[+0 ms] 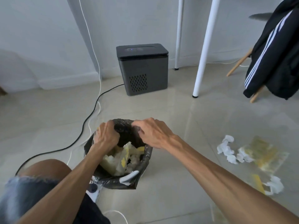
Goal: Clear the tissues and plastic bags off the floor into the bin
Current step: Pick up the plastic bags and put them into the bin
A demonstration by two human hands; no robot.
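Gripping the black liner point(126, 135) at the far rim of the bin point(129, 177), we list our left hand point(106, 136) with fingers curled shut on the plastic at the left of the rim, and our right hand point(152, 133) with fingertips pinched on it at the right.

Item, bin contents: white and yellow waste already heaped near the top; we judge little room is left, so anything pressed in may spill back out.

Item, tissues point(229, 151): crumpled white wads on the floor, well apart from the bin to our right; untouched.

Item, plastic bags point(262, 154): clear with yellow print, flat on the tiles among the tissues; blurred, count uncertain.

Item, risks: tugging the liner could tip the light bin or tear the thin film; cables point(90, 117) trail just beside the bin and could snag a knee or foot as we shift towards the litter.
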